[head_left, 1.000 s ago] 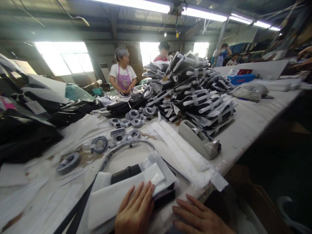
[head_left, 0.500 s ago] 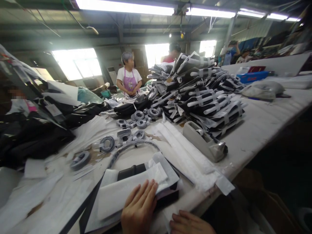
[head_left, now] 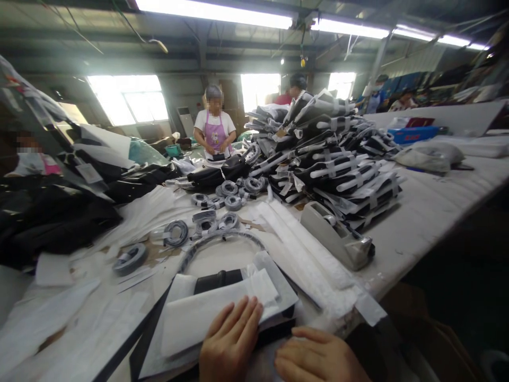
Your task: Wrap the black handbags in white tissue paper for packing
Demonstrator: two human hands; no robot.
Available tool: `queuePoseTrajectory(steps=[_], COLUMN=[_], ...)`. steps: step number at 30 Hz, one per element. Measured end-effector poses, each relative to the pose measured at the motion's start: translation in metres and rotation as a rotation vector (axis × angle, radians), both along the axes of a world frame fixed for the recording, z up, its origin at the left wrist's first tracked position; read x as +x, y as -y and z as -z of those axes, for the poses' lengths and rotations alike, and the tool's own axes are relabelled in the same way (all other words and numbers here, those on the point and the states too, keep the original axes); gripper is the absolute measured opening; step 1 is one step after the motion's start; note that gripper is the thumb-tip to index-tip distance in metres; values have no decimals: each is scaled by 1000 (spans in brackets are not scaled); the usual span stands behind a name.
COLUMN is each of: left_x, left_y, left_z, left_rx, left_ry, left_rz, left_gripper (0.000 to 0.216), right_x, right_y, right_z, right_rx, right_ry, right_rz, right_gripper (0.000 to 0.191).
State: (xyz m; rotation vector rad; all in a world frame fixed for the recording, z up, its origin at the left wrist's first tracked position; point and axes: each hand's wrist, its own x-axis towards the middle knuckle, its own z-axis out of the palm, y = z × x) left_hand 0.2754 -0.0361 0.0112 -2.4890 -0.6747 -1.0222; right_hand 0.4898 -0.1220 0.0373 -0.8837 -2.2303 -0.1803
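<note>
A black bag [head_left: 220,280], partly covered by folded white sheets [head_left: 214,314], lies in front of me with a plastic-wrapped looped handle [head_left: 222,236] reaching away behind it. My left hand [head_left: 233,335] rests flat on the white sheet, its fingers stretched out side by side. At the bag's lower right, by the table's front edge, my right hand [head_left: 314,356] is low over the pale surface with its fingers extended and nothing visible in it. The undersides of its fingers are hidden.
A grey tape dispenser [head_left: 338,236] stands right of the bag, beside long white foam strips [head_left: 306,254]. Behind are several wrapped coiled straps [head_left: 175,233] and a tall stack of wrapped bags [head_left: 330,154]. A co-worker in a purple apron [head_left: 215,130] stands across the table [head_left: 429,212].
My right hand has moved slightly up and shows more of its back. My left hand stays on the sheet. The co-worker opposite has shifted their arms, and the view has turned slightly.
</note>
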Motion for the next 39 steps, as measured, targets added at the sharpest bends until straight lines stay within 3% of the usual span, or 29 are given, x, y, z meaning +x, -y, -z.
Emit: queuePoseTrajectory(steps=[6,13,19,22,25,31,39], left_x=[-6,-13,3,9,5,-16,-13], left_y=[-5,-9,-9,-9,-10,-12,-8], left_z=[3,14,29,34,32,12,15], left_rx=[16,39,79,90,135,76,47], left_ry=[6,-88,241,263,317,-40,7], left_rz=[45,21,4,11,54,103,92], left_gripper=[31,34,33,34,34,28,30], right_x=[-5,-5,-3,-2,-1,6,9], right_y=[-27,-40,-37,-37,-37,-28,-27], right_z=[-16,-1,8,7,7,19,19], right_rx=[119,11,52,63,60,123,122], right_ry=[35,-84,-38,-44,-39,-44,-75], right_rz=[78,60,94,74,33,37,-6], right_gripper=[17,25,27,27,23,15,16])
